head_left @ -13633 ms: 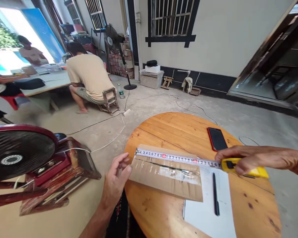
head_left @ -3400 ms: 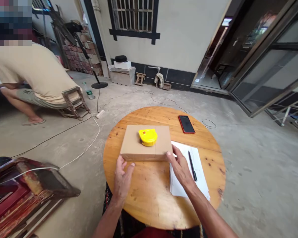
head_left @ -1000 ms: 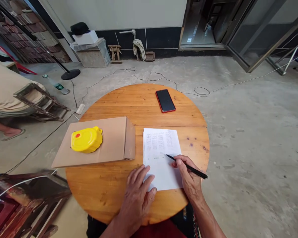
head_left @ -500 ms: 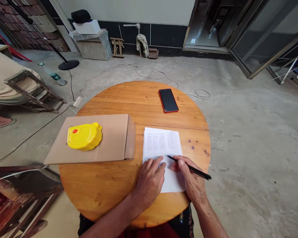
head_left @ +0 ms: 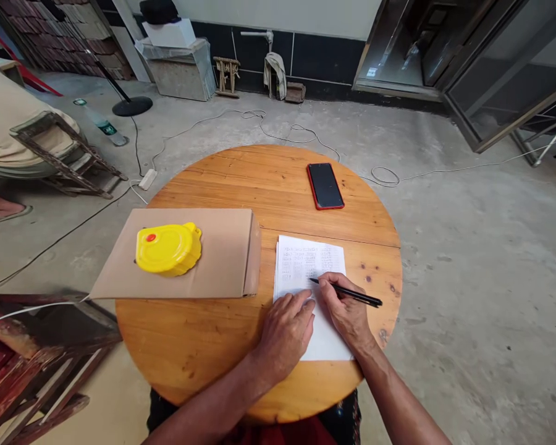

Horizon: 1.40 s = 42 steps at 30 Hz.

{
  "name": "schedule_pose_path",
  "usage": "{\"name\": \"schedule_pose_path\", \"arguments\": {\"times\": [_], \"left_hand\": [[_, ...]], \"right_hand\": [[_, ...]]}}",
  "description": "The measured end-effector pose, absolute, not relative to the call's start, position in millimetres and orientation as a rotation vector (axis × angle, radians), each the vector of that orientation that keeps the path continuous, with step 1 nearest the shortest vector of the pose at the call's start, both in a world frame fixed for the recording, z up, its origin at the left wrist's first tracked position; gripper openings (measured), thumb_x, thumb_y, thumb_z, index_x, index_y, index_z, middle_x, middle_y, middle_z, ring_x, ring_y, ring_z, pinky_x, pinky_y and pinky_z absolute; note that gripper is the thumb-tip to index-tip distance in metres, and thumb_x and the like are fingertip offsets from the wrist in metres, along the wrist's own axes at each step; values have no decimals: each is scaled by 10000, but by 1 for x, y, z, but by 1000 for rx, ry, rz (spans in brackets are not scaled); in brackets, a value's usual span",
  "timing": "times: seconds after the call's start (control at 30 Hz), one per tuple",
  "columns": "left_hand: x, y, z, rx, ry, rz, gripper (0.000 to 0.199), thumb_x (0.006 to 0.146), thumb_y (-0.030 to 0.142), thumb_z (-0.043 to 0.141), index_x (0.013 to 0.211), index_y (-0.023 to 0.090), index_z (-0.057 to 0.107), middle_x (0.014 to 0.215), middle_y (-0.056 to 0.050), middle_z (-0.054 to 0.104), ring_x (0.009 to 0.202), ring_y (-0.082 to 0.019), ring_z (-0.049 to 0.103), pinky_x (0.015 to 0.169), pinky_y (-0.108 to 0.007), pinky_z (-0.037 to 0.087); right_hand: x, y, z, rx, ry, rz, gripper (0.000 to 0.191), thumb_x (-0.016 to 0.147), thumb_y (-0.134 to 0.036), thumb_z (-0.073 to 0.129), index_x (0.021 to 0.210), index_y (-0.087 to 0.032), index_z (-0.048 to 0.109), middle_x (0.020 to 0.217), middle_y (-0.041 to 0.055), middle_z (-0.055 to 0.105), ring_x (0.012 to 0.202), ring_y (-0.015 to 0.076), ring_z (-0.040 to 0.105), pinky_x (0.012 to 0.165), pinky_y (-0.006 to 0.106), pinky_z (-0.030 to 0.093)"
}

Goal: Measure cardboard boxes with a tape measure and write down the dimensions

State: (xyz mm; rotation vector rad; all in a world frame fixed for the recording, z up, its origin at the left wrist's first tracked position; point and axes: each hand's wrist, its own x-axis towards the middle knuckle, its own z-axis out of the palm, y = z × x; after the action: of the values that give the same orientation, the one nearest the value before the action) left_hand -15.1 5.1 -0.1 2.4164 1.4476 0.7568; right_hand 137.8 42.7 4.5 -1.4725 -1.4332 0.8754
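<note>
My right hand (head_left: 347, 306) grips a black pen (head_left: 359, 295), its tip over the written rows on a white sheet of paper (head_left: 327, 340). Whether the tip touches the sheet I cannot tell. Columns of small handwriting cover the sheet's upper part, too small to read. Resting on the lower left of the paper, my left hand (head_left: 285, 334) lies flat with its fingers stretched out, holding nothing. The paper looks like a stack of more than one sheet, lying on a round wooden table (head_left: 189, 346).
A cardboard box (head_left: 222, 259) left of the paper bears a yellow tape-measure-shaped case (head_left: 167, 250) with a red button. Beyond the paper lies a phone (head_left: 325, 185) in a red case. Cables (head_left: 306, 133) cross the floor. A person sits at left on a wooden chair (head_left: 69, 154).
My right hand has moved up the page with the pen, from the blank part to the written rows. The left hand stays on the paper. The whole view has shifted slightly.
</note>
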Motion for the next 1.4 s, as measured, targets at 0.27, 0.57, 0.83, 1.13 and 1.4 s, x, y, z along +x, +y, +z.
{"name": "schedule_pose_path", "arguments": {"times": [0.27,0.57,0.83,1.13,1.4], "left_hand": [[-12,4,-2,2404,1492,768,252,900,120,529,1122,182,631,1213,-80,681,960,-249,648,838,-417,547],[-12,6,0,2365,1492,783,266,900,118,530,1143,163,628,1228,-84,682,960,-254,654,843,-429,553],[-12,7,2,2362,1483,773,288,897,110,513,1150,177,634,1221,-86,683,962,-247,660,841,-420,557],[-11,7,3,2348,1486,760,278,878,100,546,1134,172,629,1219,-72,685,961,-256,660,843,-432,561],[-12,7,2,2352,1492,782,225,891,119,537,1080,181,642,1212,-74,687,950,-256,666,823,-427,563]], "right_hand": [[137,43,9,-1484,-1565,796,189,913,-318,564,812,-199,670,673,-11,654,557,128,559,558,244,465],[135,44,9,-1488,-1613,758,177,913,-296,564,812,-200,673,688,-4,669,570,134,582,565,245,481],[135,44,11,-1495,-1614,765,177,912,-307,570,806,-206,671,692,1,676,586,145,600,579,255,491],[134,44,9,-1484,-1631,771,178,919,-296,570,810,-200,673,698,-3,669,596,138,592,591,251,477],[138,43,8,-1500,-1542,795,172,914,-307,578,816,-200,669,660,-18,647,543,123,548,529,237,441]]}}
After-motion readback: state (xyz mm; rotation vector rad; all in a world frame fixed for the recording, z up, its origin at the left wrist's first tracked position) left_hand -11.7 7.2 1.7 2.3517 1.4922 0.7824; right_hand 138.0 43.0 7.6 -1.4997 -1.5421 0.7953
